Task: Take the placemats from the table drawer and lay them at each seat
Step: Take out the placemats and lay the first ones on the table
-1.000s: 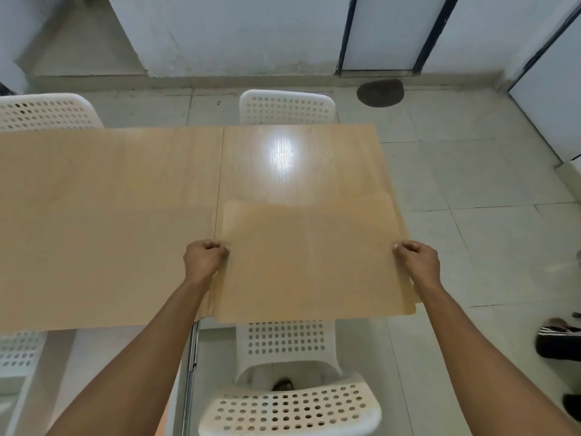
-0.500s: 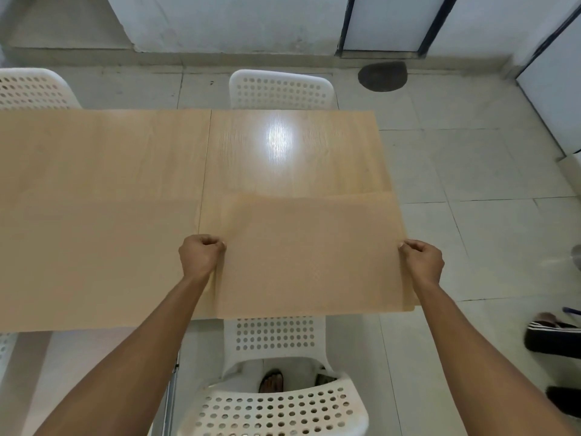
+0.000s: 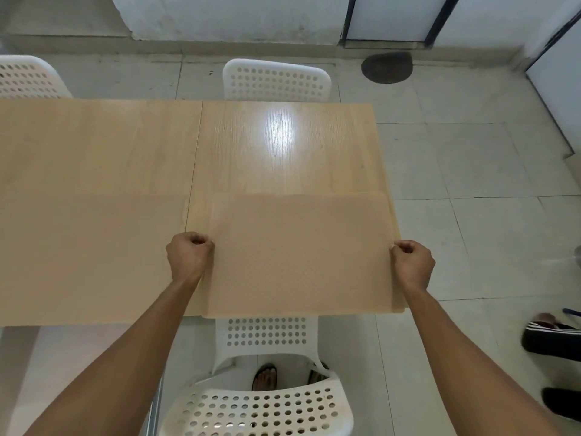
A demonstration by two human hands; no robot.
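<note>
Lying at the near right corner of the desk, the placemat is a thin tan sheet, almost the same colour as the wood under it; its far edge is parallel to the desk edges, its right edge runs just along the right edge of the desk, and its near edge seems to reach a little past the near edge, above the white chair that stands below; whether it is fully flat on the wood or a little lifted I cannot tell. The left hand is closed into a fist on the left short edge of the mat, and the right hand is closed the same way on the right short edge; both pinch the mat, with fingers curled in, and hold nothing else. In my judgement the step is the final setting of this mat at the seat before release.

What could go wrong: the mat sits very near two edges, so if the hands let go while it overhangs, the thin sheet may droop or slide down onto the chair; a pull stronger on one side would turn it crooked. Another chair waits at the far edge and one more at the far left; no mat is visible there, so more seats probably remain; the drawer is not in view.
</note>
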